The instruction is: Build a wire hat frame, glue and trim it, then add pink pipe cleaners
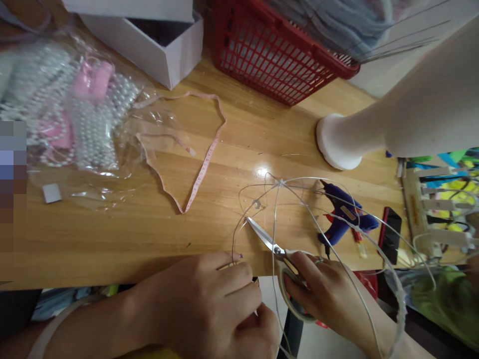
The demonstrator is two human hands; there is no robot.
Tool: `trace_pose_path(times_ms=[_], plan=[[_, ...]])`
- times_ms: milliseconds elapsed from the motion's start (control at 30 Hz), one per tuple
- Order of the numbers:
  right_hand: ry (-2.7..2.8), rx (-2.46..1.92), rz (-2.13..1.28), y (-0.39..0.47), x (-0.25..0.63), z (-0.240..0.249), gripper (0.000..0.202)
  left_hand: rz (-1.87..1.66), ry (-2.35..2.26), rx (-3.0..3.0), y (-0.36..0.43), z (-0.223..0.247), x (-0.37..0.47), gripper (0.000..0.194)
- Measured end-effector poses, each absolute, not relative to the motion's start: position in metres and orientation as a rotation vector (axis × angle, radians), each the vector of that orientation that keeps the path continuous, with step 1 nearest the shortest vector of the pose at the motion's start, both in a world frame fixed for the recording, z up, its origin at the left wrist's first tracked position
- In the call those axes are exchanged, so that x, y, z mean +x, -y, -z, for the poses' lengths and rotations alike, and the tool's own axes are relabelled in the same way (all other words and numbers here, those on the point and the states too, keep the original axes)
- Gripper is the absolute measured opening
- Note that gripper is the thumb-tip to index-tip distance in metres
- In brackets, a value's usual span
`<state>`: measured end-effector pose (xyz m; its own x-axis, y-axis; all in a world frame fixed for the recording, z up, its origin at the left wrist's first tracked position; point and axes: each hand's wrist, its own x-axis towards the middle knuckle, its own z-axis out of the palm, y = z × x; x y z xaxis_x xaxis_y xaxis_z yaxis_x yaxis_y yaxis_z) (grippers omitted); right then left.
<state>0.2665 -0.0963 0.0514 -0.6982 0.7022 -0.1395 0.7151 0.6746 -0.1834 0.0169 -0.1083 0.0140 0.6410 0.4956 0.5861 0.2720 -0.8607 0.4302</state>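
Note:
My right hand (325, 284) grips a pair of scissors (264, 237) by the handles, its fingers through the loops. The blades point up and left and look nearly closed, close to a thin curved wire. Next to it, my left hand (224, 304) is closed at the table's front edge. Its thumb and forefinger pinch the end of that wire, though the grip is partly hidden. A frame of white wires (275, 214) meets in a knot above the scissors and spreads down past my right hand. One thicker strand (400, 299) looks wrapped.
Behind the wires lie a blue glue gun (342, 212) and a phone (389, 234). A pink tape measure (204, 169) curls beside bagged pearl strands (93, 124). White box (168, 55), red basket (277, 60) and a white stand (340, 139) are farther back; a power strip (415, 209) is right.

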Motion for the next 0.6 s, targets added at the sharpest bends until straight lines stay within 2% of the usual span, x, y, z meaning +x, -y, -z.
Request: trace_pose_path(times_ms=[433, 600], plan=[[-2.889, 1.125, 0.219, 0.101, 0.271, -0.042, 0.022, -1.009, -0.646, 2.561, 0.109, -0.017, 0.014, 0.012], [-2.883, 1.281, 0.235, 0.102, 0.272, -0.037, 0.018, -0.996, -0.647, 2.574, 0.112, -0.017, 0.015, 0.011]])
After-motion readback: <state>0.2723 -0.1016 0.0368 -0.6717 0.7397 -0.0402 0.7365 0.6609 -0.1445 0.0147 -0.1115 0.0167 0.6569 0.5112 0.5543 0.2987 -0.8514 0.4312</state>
